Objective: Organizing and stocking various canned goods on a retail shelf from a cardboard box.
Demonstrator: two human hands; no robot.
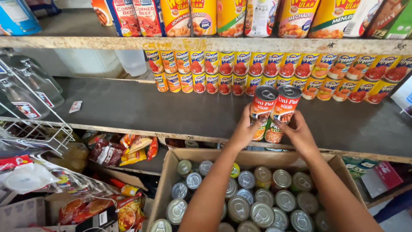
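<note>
Place: a small shop shelf unit with a grey middle shelf (128,107); rows of yellow cans (274,71) stand at its back, and bigger cans stand on the board above.
Below: an open cardboard box (165,180) full of upright cans (249,202), silver tops showing.
Held things: four orange-and-red cans in two stacks of two, top left can (262,103), top right can (285,104), lower cans (268,131) under them.
Where: at the front edge of the middle shelf; I cannot tell if the lower cans already rest on it.
Left hand (244,129): fingers wrapped around the left stack and pressed on its side.
Right hand (298,131): fingers curled around the right stack, squeezing inward.
Handling: stiff metal, probably rather heavy when full, with smooth labels that may slip; the stacks can shear apart at the joint.
Where to hold: best across the joint of each stack, palms pushing the stacks together.
Direction: long axes near upright, tops leaning a little away toward the shelf back, pull-tab lids up.
</note>
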